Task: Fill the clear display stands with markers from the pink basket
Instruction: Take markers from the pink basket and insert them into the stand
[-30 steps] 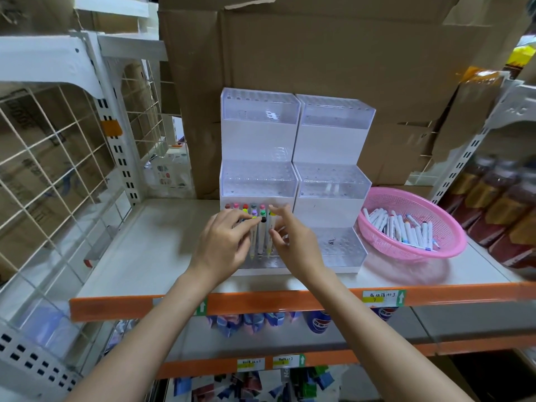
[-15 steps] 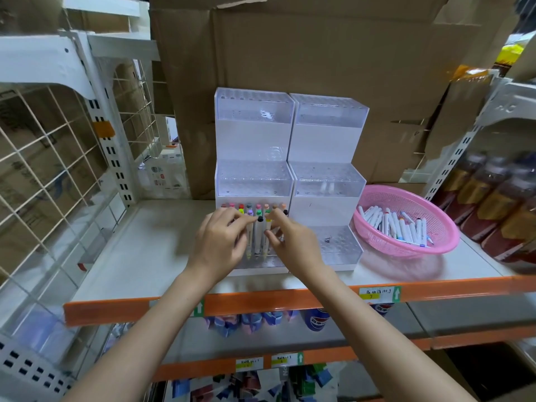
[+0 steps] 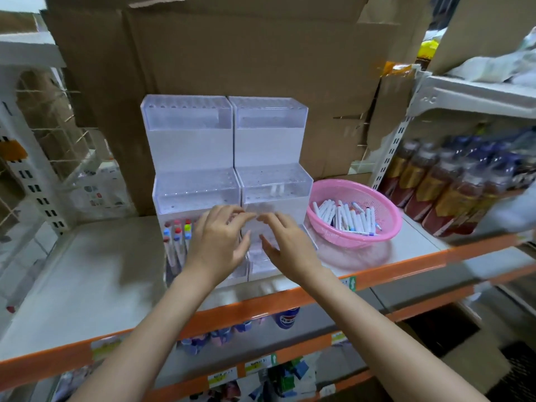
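Two clear three-tier display stands sit side by side on the shelf, the left stand [image 3: 188, 146] and the right stand [image 3: 269, 140]. Several markers [image 3: 177, 239] with coloured caps stand in the left stand's bottom tier. My left hand [image 3: 220, 242] and my right hand [image 3: 287, 245] hover over the bottom tiers near the seam between the stands, fingers loosely spread, holding nothing. The pink basket [image 3: 359, 239] sits to the right with several white markers [image 3: 345, 216] inside.
Cardboard boxes [image 3: 232, 53] stand behind the stands. Bottles of dark drink [image 3: 452, 181] fill the shelf at right. A white wire rack [image 3: 43, 126] stands at left. The orange shelf edge [image 3: 261, 306] runs in front, with goods on lower shelves.
Both hands have lifted off the markers in the left stand's bottom tier and shifted right, toward the seam between the stands. The camera view has swung right.
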A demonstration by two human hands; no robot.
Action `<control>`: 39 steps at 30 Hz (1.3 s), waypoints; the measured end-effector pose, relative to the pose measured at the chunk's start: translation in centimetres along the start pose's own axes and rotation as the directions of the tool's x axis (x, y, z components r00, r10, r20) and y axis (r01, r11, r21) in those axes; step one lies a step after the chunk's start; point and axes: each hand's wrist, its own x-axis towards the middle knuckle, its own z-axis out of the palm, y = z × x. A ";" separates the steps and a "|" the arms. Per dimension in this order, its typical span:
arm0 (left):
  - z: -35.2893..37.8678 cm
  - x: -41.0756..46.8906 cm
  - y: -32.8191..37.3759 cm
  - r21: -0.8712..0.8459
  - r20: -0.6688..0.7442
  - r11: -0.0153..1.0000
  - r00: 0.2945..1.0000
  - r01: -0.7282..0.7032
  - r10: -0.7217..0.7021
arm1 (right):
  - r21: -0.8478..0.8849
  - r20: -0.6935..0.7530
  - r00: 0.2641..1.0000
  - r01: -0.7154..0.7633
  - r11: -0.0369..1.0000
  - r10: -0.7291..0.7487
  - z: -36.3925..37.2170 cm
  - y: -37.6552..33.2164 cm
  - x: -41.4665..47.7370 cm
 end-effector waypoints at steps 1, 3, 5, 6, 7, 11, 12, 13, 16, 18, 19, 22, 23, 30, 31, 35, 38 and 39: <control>0.6 0.5 0.8 0.010 0.028 1.000 0.999 -0.020 0.020 | -0.029 -0.005 1.000 -0.003 1.000 0.003 -0.4 1.1 -0.3; 1.9 1.7 2.4 0.006 0.065 0.999 0.997 -0.048 0.048 | -0.069 -0.007 0.999 -0.032 0.997 0.032 -1.6 3.0 -0.8; 3.2 3.0 4.0 -0.018 0.088 0.997 0.993 -0.078 0.079 | -0.104 -0.013 0.996 -0.088 0.991 0.087 -2.7 5.0 -1.1; 4.0 3.7 4.8 -0.031 0.097 0.995 0.991 -0.094 0.097 | -0.126 -0.010 0.992 -0.128 0.984 0.128 -3.2 6.2 -1.4; 4.8 4.2 5.7 -0.050 0.115 0.993 0.987 -0.108 0.113 | -0.146 -0.010 0.985 -0.173 0.974 0.173 -3.7 7.4 -1.6; 8.5 6.2 9.1 -0.147 0.172 0.977 0.969 -0.154 0.179 | -0.207 -0.004 0.950 -0.306 0.929 0.312 -6.0 11.5 -2.7; 9.5 7.0 10.0 -0.164 0.182 0.972 0.963 -0.167 0.196 | -0.228 0.004 0.938 -0.338 0.913 0.348 -6.6 12.6 -2.8; 10.5 7.9 10.9 -0.175 0.191 0.968 0.958 -0.180 0.212 | -0.251 0.021 0.924 -0.365 0.897 0.382 -7.2 13.8 -2.9; 13.2 10.8 13.2 -0.168 0.234 0.967 0.946 -0.190 0.226 | -0.293 0.080 0.904 -0.381 0.877 0.419 -8.5 17.2 -2.7; 14.6 12.5 14.4 -0.146 0.292 0.980 0.940 -0.136 0.174 | -0.290 0.144 0.882 -0.396 0.871 0.449 -9.0 19.0 -2.3; 15.3 13.2 14.8 -0.119 0.334 0.989 0.934 -0.089 0.124 | -0.295 0.177 0.873 -0.394 0.870 0.455 -9.1 19.7 -2.0; 17.5 14.7 15.3 0.040 0.422 0.997 0.903 0.066 -0.077 | -0.343 0.238 0.858 -0.365 0.866 0.456 -8.9 21.4 -0.9; 18.0 15.0 15.2 0.071 0.435 0.988 0.887 0.134 -0.152 | -0.359 0.253 0.854 -0.354 0.864 0.455 -8.8 21.8 -0.5; 19.1 16.3 15.0 0.296 0.410 0.921 0.837 0.254 -0.363 | -0.341 0.323 0.871 -0.257 0.904 0.369 -7.0 24.1 1.8; 19.3 16.5 14.9 0.288 0.413 0.922 0.834 0.260 -0.365 | -0.323 0.344 0.870 -0.244 0.914 0.354 -6.8 24.1 2.0; 20.2 16.9 14.3 0.117 0.358 0.917 0.845 0.382 -0.398 | -0.289 0.365 0.869 -0.235 0.928 0.334 -6.6 24.5 2.8; 20.4 17.5 14.1 0.061 0.356 0.903 0.836 0.425 -0.417 | -0.307 0.348 0.840 -0.317 0.897 0.416 -6.9 25.2 3.3; 20.4 17.6 14.1 0.060 0.364 0.901 0.831 0.430 -0.421 | -0.323 0.353 0.824 -0.338 0.884 0.444 -6.9 25.5 3.4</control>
